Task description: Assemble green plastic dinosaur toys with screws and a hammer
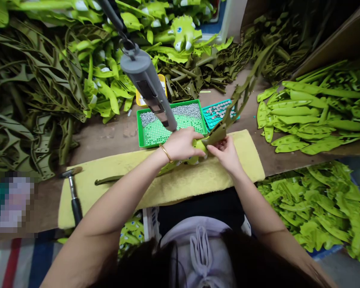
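On the yellow cloth, my left hand is closed round a lime-green plastic toy piece, thumb and fingers pinching it. My right hand grips the same assembly where an olive-green wing-like plastic piece joins it. That olive piece slants up and away to the right, past the trays. Part of the toy is hidden behind my fingers and left forearm. A grey electric screwdriver hangs from a cord, its tip just behind my left hand. Another olive strip pokes out left of my forearm.
A green tray holds small screws; a teal tray holds small round metal pieces. A hammer lies at the cloth's left end. Olive parts, green toy heads and green pods are piled around.
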A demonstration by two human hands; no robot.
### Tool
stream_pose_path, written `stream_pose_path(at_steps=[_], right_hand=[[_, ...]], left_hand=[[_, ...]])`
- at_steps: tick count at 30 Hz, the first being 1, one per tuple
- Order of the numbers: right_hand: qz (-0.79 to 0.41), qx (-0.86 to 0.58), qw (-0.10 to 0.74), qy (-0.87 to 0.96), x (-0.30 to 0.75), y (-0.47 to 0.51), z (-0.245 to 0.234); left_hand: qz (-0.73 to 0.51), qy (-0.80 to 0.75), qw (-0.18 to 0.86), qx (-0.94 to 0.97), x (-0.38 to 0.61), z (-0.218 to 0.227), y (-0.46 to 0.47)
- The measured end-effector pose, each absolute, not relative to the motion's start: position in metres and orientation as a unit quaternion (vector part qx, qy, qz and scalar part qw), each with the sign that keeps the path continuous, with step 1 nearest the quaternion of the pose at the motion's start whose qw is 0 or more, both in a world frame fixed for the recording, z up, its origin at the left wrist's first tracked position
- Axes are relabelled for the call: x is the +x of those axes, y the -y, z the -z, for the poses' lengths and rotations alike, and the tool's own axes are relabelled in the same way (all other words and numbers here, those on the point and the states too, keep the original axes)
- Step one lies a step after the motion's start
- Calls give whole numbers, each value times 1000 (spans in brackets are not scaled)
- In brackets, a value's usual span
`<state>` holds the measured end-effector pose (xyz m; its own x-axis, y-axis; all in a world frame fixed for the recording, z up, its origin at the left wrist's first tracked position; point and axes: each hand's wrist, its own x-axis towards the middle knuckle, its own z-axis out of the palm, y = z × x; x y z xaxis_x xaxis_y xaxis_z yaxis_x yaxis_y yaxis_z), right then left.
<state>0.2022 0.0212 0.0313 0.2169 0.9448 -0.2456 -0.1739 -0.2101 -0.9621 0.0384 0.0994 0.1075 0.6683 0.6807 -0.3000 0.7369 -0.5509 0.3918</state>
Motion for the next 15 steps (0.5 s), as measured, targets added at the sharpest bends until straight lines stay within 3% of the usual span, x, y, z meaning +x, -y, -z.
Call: stream_pose_path(at_steps=[4, 11, 15], right_hand=[[-571, -482, 522, 411, 205, -21, -36], [-450, -427, 602, 503, 182, -19, -40], [-448, -428, 617, 485, 175, -20, -40]], left_hand=[[11, -356, 259, 898, 32, -117, -84], [-48, -350, 265, 897, 32, -137, -61], [-55, -365, 250, 895, 26, -133, -62]])
